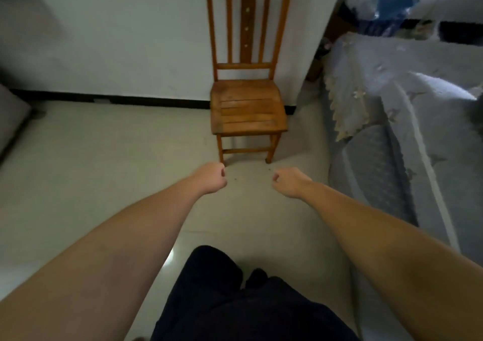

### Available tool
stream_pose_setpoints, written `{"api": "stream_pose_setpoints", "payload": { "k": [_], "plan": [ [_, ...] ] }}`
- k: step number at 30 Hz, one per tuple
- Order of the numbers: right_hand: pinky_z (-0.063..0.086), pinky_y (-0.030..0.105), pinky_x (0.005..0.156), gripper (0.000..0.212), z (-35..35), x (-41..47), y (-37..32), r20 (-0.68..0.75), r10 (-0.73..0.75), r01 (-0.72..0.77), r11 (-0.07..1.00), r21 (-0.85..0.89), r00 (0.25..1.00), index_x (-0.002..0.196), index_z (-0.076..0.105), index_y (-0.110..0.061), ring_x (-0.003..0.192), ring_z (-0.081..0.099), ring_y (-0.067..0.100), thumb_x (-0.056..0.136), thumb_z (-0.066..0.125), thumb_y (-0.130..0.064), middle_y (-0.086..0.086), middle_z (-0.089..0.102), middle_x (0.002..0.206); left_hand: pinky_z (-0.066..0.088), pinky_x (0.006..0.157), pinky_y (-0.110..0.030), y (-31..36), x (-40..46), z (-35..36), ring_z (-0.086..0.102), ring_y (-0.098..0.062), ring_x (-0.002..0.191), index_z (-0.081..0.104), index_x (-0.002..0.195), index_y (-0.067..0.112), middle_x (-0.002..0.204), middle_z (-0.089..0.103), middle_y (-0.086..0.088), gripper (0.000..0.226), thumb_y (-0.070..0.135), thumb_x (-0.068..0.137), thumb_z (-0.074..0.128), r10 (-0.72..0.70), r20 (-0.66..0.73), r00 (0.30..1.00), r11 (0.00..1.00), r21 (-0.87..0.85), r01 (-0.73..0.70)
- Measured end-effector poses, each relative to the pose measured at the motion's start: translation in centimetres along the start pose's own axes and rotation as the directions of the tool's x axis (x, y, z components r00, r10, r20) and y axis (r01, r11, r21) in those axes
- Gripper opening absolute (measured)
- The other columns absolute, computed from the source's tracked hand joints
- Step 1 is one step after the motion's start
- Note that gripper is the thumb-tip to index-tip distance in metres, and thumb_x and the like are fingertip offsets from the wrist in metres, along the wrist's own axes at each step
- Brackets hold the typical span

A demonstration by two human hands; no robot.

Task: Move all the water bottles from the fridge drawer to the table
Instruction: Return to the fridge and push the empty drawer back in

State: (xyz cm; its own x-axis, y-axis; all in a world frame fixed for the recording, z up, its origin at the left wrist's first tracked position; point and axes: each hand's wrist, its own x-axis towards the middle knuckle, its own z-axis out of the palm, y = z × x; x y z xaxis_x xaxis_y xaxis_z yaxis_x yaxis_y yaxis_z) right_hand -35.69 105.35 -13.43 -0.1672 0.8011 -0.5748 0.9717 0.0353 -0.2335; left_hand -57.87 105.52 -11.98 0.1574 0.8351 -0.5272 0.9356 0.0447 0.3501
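Head view looks down on two bare forearms stretched forward over a pale tiled floor [104, 157]. The left hand [212, 177] is curled into a loose fist and holds nothing; the right hand [290, 182] is likewise curled shut and empty, a gap of floor between them. Just beyond the hands stands an orange-brown wooden slatted chair [248, 110] with a tall back against a white wall [117, 40]. To the right lies a grey-blue sofa with a lace-edged cover [392, 105]. Dark trousers [235, 301] show at the bottom. No water bottle, fridge drawer or worktop can be made out.
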Motion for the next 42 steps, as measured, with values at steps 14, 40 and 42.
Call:
{"api": "stream_pose_setpoints", "payload": {
  "k": [14,40,42],
  "plan": [
    [0.051,0.039,0.090,0.029,-6.8,19.3,-26.0,0.101,-0.335,0.348,0.925,-0.153,0.937,0.109,0.067,-0.008,0.102,0.061,0.028,0.094,0.046,-0.023,0.012,0.066,0.113,0.043,0.089,-0.031,-23.2,4.4,-13.2,0.055,-0.027,0.113,0.057,0.120,0.011,0.123,0.059,-0.011,0.032,0.022,0.089,0.054,-0.369,-0.139,0.919,0.912,-0.242,0.330],
    [0.046,0.039,0.097,0.035,-13.9,44.1,-72.7,0.327,-0.652,0.729,0.599,-0.331,0.684,0.120,0.062,0.000,0.114,0.056,0.033,0.096,0.044,-0.018,0.019,0.061,0.125,0.042,0.090,-0.030,-60.8,7.8,-35.3,0.054,-0.027,0.112,0.054,0.122,0.012,0.123,0.057,-0.011,0.032,0.020,0.091,0.053,-0.777,-0.153,0.611,0.567,-0.591,0.574],
    [0.046,0.039,0.096,0.035,-15.0,45.7,-76.0,0.332,-0.667,0.744,0.575,-0.341,0.667,0.120,0.062,-0.001,0.113,0.057,0.034,0.097,0.043,-0.019,0.019,0.062,0.123,0.043,0.091,-0.031,-63.3,8.4,-37.7,0.054,-0.027,0.111,0.056,0.121,0.011,0.122,0.057,-0.012,0.032,0.020,0.090,0.054,-0.792,-0.174,0.585,0.551,-0.616,0.563]
  ]
}}
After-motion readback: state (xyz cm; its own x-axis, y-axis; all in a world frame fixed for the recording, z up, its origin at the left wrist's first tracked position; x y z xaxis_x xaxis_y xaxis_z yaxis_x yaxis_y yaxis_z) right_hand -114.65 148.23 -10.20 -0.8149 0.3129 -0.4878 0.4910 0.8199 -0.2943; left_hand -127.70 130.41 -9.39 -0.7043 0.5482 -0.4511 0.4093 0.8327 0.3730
